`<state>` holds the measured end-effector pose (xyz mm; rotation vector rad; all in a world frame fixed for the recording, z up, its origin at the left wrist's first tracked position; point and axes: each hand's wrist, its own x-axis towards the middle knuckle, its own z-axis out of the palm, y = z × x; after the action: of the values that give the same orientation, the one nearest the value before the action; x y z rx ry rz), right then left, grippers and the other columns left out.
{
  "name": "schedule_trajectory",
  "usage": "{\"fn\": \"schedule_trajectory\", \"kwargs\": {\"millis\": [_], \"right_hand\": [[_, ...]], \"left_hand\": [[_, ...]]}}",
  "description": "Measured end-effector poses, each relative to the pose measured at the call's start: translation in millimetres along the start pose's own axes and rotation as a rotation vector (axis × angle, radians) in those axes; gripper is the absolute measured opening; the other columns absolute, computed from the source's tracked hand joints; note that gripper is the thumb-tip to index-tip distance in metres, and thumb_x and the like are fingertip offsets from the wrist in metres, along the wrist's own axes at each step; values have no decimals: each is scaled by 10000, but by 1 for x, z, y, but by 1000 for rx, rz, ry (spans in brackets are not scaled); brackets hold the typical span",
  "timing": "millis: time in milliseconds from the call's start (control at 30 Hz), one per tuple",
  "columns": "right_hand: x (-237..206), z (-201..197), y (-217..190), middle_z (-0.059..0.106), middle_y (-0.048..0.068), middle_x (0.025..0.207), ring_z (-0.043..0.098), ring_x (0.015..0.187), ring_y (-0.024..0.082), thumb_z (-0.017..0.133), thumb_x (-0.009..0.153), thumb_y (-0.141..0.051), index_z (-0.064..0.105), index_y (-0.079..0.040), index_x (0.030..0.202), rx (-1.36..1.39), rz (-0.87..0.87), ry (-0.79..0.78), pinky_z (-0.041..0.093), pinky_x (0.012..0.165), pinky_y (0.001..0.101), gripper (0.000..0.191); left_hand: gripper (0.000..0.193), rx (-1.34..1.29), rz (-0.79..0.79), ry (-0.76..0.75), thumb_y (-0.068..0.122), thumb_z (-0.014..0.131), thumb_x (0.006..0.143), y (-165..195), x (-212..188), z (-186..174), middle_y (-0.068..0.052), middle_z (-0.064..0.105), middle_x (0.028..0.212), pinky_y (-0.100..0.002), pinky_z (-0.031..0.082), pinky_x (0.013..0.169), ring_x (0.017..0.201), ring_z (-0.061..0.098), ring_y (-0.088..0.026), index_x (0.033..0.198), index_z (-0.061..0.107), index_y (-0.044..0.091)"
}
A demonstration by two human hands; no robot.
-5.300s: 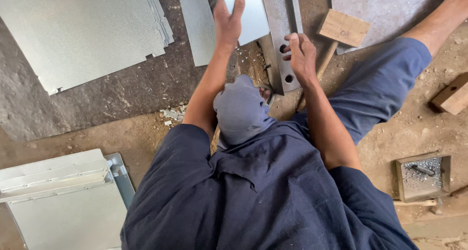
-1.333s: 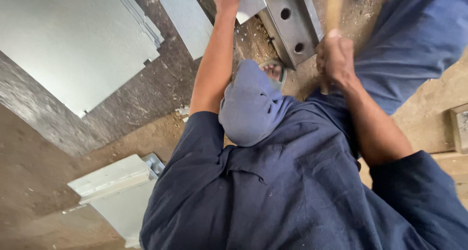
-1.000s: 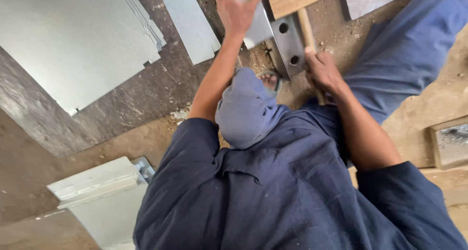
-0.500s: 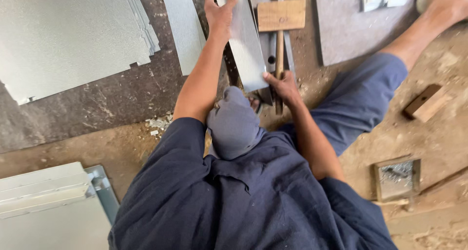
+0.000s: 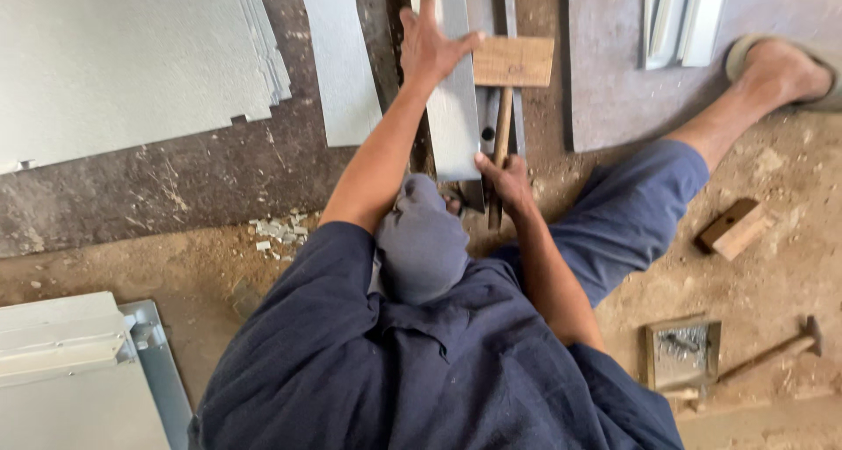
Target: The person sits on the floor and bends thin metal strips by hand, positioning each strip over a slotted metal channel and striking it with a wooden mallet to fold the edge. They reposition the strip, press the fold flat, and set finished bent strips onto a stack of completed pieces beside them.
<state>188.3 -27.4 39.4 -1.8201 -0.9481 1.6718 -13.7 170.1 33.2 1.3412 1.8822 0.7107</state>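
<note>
Two hands are being used at upper centre: the left hand is being pressed flat on the sheet-metal strip, while the right hand is being clamped on the wooden mallet; fingers are likely to be struck if the strip is allowed to slip.

— Where is everything around you?

— My left hand lies flat on the metal strip straight ahead of me. My right hand is at that strip's near end, wrapped around the mallet handle; the wooden mallet has its head just right of the strip.

— And to the sides?

— Left of the strip lies another narrow sheet, and further left a stack of metal sheets. Near my left side sits a folded panel. My right leg stretches out to the right, its foot beside some metal channels. A wooden block, a small tray and a hammer lie right of that leg.
</note>
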Motion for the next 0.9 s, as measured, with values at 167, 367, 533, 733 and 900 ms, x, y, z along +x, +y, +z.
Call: {"fn": "schedule_trajectory", "kwargs": {"millis": [167, 367, 533, 733, 900], "right_hand": [[-1, -4, -12, 538, 12, 562, 501, 456, 129, 535, 1055, -390, 624, -56, 746, 70, 21, 63, 401, 410, 299, 464], [18, -9, -11, 535, 55, 654, 503, 513, 160, 460, 1112, -309, 635, -26, 825, -508, -306, 306, 425, 411, 345, 439], [36, -10, -28, 553, 91, 742, 534, 548, 170, 470, 1121, -257, 589, 32, 767, -551, -604, 230, 431, 460, 370, 472], [20, -5, -97, 517, 109, 573, 474, 456, 185, 505, 1102, -208, 577, 23, 730, -682, -566, 320, 319, 409, 404, 443], [2, 3, -137, 491, 69, 714, 501, 539, 141, 423, 1133, -176, 532, 14, 1004, 7, -783, 261, 391, 466, 343, 254]], "left_hand": [[1320, -59, 70, 130, 429, 942, 564, 7, -3, -2, -110, 488, 1134, -325, 558, 519, 667, 583, -188, 1602, 128, 380], [1287, 69, -41, 61, 442, 948, 622, 4, -2, 2, -115, 483, 1110, -317, 513, 491, 625, 556, -158, 1608, 124, 383], [1283, 75, -79, 39, 379, 933, 632, 10, -2, 1, -135, 450, 1131, -282, 497, 458, 591, 553, -163, 1621, 115, 360], [1316, 59, -64, 75, 415, 939, 590, 9, -3, 0, -144, 481, 1125, -293, 494, 457, 591, 547, -163, 1607, 105, 372], [1100, 119, 71, 205, 476, 930, 636, -5, -6, 15, -197, 482, 1161, -410, 561, 560, 695, 666, -331, 1528, 304, 319]]}}
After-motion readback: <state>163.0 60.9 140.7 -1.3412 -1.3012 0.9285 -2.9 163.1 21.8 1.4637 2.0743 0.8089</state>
